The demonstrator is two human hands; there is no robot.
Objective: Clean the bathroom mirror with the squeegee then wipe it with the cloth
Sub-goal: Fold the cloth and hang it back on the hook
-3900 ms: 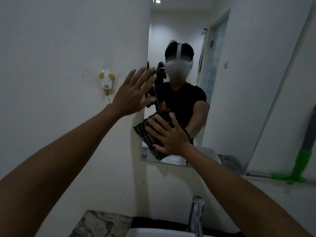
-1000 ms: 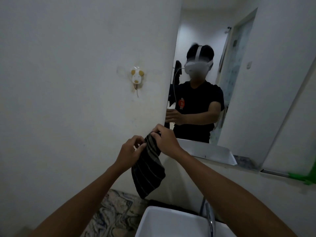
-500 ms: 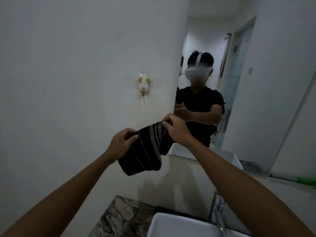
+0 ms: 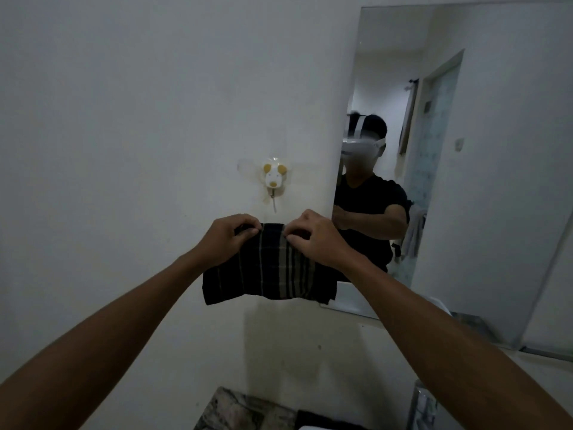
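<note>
Holding dark striped woven cloth (image 4: 273, 268) taut below animal-shaped plastic wall hook (image 4: 273, 178) | left hand (image 4: 228, 240), right hand (image 4: 316, 240) pinch top edge | we judge: centre the edge under the hook.

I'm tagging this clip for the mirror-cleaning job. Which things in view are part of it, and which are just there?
Part of the job:
- striped cloth, top edge pinched by both hands
- left hand
- right hand
- mirror

Just there:
- dog-shaped wall hook
- tap
- marbled countertop
</note>
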